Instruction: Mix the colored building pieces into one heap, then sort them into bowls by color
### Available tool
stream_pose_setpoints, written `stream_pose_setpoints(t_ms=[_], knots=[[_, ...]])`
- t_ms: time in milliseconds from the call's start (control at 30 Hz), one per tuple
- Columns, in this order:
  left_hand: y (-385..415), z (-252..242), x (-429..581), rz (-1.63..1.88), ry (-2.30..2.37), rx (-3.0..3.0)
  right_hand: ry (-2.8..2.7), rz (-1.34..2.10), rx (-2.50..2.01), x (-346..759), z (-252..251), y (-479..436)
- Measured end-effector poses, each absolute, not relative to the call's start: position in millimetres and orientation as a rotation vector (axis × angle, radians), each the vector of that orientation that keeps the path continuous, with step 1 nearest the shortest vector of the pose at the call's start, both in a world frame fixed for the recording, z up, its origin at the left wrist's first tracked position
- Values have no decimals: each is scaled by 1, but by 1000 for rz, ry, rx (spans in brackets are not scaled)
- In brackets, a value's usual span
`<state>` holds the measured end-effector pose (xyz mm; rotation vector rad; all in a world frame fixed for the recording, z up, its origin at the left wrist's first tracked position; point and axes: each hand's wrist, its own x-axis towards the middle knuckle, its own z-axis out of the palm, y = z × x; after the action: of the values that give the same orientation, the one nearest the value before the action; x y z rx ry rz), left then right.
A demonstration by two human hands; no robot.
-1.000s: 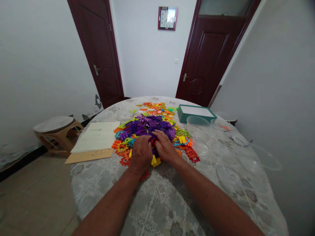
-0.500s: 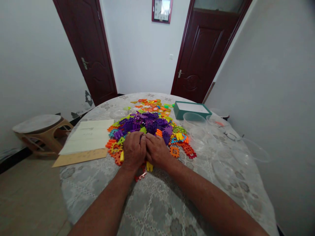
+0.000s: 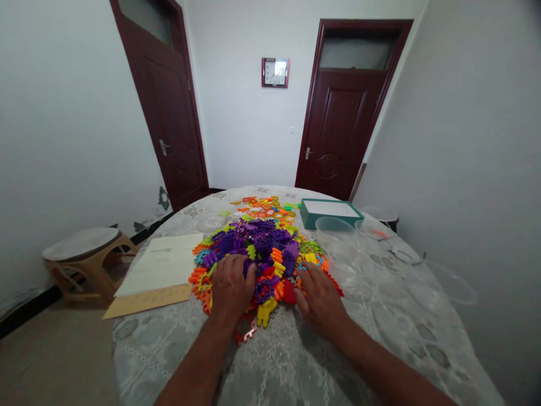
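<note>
A heap of colourful plastic interlocking building pieces (image 3: 262,234), purple on top with orange, yellow, red and green ones around, lies in the middle of the table. On its near left side rests my left hand (image 3: 232,285), palm down, thumb apart from the fingers; its fingertips are partly lost among the pieces. My right hand (image 3: 322,296) lies at the heap's right edge with fingers apart, touching or just above the pieces there. Between the hands are a yellow piece (image 3: 266,312) and a red piece (image 3: 289,293). I see nothing held in either hand.
Left of the heap lie a pale paper sheet (image 3: 163,264) and a brown card strip (image 3: 147,301). A green box (image 3: 332,214) and clear plastic tubs (image 3: 336,242) stand right. Glasses (image 3: 403,256) lie farther right. A stool (image 3: 84,256) stands beside the table.
My hands were together at the heap's near edge and have moved apart, the right one going right. Pieces between them are now uncovered. The view has tilted upward.
</note>
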<state>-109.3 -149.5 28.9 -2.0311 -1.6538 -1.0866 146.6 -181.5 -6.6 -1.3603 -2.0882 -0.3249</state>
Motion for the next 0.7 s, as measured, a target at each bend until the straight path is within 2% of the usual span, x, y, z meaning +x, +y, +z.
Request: stream_pose_setpoints(t_ms=[167, 333, 567, 700], knots=[[-161, 36, -120, -888, -1750, -1883, -2036, -317, -1644, 168, -19, -185], [-180, 26, -132, -577, -2036, -1964, -2001, -249, -1720, 170, -30, -186], [-204, -8, -145, -595, -2118, -2215, -1974, -173, -1442, 160, -51, -192], [-216, -19, -130, -479, -2119, -2288, -2125, -69, -1262, 155, -54, -198]])
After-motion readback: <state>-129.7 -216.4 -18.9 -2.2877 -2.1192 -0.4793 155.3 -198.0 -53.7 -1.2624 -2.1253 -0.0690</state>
